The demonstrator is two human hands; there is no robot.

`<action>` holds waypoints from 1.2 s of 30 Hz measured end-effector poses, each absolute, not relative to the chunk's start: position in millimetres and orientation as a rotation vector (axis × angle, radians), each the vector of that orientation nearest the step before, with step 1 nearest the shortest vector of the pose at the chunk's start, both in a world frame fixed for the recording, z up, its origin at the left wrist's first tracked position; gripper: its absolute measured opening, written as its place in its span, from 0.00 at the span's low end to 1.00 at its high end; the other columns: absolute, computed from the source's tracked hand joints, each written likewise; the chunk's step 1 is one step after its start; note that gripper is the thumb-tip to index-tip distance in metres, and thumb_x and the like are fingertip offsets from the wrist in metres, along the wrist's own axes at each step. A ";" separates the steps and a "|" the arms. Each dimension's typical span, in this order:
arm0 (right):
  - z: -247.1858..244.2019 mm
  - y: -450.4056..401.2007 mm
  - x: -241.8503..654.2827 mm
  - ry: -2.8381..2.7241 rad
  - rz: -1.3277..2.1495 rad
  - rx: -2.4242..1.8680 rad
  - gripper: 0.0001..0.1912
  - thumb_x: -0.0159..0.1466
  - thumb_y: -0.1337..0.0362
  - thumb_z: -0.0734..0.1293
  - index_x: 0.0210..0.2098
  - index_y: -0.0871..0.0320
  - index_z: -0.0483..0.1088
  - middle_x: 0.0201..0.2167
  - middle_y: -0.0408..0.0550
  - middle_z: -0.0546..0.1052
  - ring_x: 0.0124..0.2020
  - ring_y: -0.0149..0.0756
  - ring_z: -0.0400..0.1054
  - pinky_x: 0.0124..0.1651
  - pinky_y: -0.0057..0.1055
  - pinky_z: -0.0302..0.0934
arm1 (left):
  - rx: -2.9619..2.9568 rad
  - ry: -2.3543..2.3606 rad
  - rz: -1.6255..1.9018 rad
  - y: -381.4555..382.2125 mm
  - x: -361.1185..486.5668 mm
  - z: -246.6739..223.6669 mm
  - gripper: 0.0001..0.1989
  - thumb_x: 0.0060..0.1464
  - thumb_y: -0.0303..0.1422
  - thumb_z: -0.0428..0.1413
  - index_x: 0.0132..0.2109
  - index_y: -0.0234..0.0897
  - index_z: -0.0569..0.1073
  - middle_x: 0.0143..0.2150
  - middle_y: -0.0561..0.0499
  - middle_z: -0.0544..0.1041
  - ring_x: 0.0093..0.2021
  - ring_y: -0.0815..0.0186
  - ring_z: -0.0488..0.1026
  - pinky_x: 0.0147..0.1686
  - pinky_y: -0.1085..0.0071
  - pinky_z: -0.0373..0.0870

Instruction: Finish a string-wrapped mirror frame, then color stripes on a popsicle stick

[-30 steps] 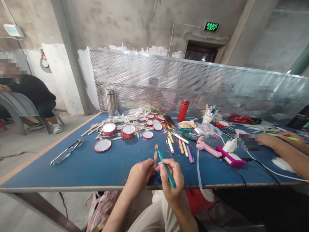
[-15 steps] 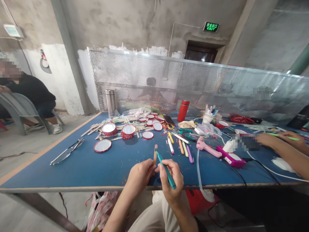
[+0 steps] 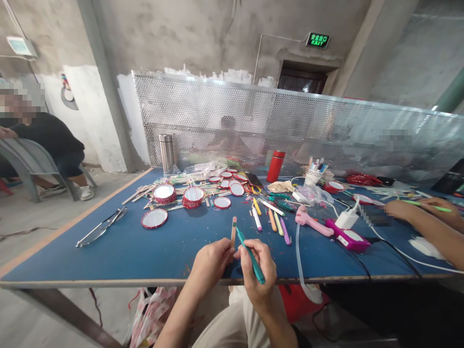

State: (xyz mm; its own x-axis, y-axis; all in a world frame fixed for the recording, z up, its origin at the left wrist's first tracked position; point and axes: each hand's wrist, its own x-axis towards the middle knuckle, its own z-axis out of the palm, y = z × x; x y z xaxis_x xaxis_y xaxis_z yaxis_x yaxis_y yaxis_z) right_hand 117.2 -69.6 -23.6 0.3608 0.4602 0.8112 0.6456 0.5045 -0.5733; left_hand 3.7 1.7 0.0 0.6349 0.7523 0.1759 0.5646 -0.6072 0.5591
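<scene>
Near the table's front edge, my left hand [image 3: 213,258] pinches a flat wooden craft stick [image 3: 233,234] that stands upright. The stick's top end is coloured pinkish red, with a green band just under it. My right hand [image 3: 259,263] is closed round a teal marker [image 3: 253,258], whose tip points up and left and meets or nearly meets the stick by the green band. Several markers lie beyond my right hand, among them a purple marker [image 3: 285,232] and an orange marker [image 3: 272,220].
Red-rimmed white discs [image 3: 154,219] and loose craft sticks [image 3: 139,192] spread across the blue table [image 3: 108,263]. Glasses [image 3: 101,227] lie at left. A pink glue gun [image 3: 313,223] and cables lie at right, near a co-worker's hand [image 3: 400,209]. A red bottle [image 3: 276,166] stands behind.
A green band now shows under the stick's red end where the marker tip was. The marker tip has shifted slightly downward. Both hands keep their hold.
</scene>
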 end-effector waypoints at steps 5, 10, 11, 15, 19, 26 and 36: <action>-23.8 -69.2 118.0 -1.314 -0.163 -1.124 0.07 0.65 0.70 0.62 0.42 0.56 0.65 0.31 0.45 0.73 0.30 0.32 0.73 0.34 0.29 0.69 | 2.363 1.013 0.546 1.2 2.9 1.3 0.11 0.59 0.32 0.43 0.28 0.41 0.58 0.27 0.52 0.74 0.27 0.68 0.69 0.28 0.75 0.57; -21.5 -69.0 117.5 -1.319 -0.213 -1.141 0.07 0.64 0.70 0.62 0.42 0.56 0.66 0.32 0.45 0.74 0.30 0.32 0.73 0.34 0.29 0.69 | 2.367 1.015 0.541 0.7 2.6 0.4 0.11 0.59 0.33 0.42 0.28 0.40 0.59 0.27 0.52 0.73 0.27 0.67 0.68 0.29 0.75 0.57; -21.9 -68.9 117.4 -1.305 -0.212 -1.142 0.07 0.65 0.70 0.62 0.42 0.56 0.66 0.31 0.45 0.74 0.30 0.32 0.73 0.34 0.28 0.69 | 2.374 1.014 0.545 1.0 2.7 -0.2 0.11 0.59 0.33 0.43 0.28 0.40 0.59 0.27 0.52 0.73 0.27 0.67 0.68 0.28 0.74 0.57; -23.4 -68.9 117.1 -1.276 -0.175 -1.138 0.07 0.65 0.70 0.62 0.42 0.56 0.65 0.30 0.44 0.73 0.29 0.32 0.73 0.34 0.28 0.69 | 2.389 1.003 0.569 2.3 3.0 -1.6 0.11 0.59 0.33 0.43 0.27 0.41 0.59 0.26 0.53 0.72 0.26 0.68 0.68 0.28 0.75 0.56; -20.8 -70.2 117.1 -1.325 -0.195 -1.131 0.07 0.64 0.70 0.62 0.42 0.55 0.66 0.31 0.44 0.73 0.29 0.32 0.73 0.34 0.28 0.69 | 2.361 1.006 0.556 2.3 2.9 -0.9 0.11 0.59 0.33 0.42 0.28 0.41 0.59 0.27 0.52 0.74 0.27 0.67 0.69 0.29 0.75 0.57; -22.1 -69.1 117.1 -1.292 -0.180 -1.133 0.07 0.65 0.70 0.62 0.42 0.55 0.66 0.31 0.43 0.73 0.29 0.31 0.73 0.34 0.28 0.69 | 2.382 1.014 0.557 2.6 3.6 -2.6 0.11 0.59 0.34 0.42 0.28 0.41 0.58 0.27 0.52 0.73 0.28 0.67 0.69 0.29 0.75 0.56; -17.9 -71.0 117.7 -1.337 -0.199 -1.129 0.07 0.64 0.71 0.63 0.41 0.55 0.66 0.31 0.44 0.73 0.30 0.31 0.72 0.34 0.28 0.69 | 2.360 1.002 0.540 1.9 3.0 0.4 0.11 0.59 0.33 0.42 0.28 0.41 0.59 0.27 0.53 0.73 0.27 0.68 0.68 0.29 0.75 0.57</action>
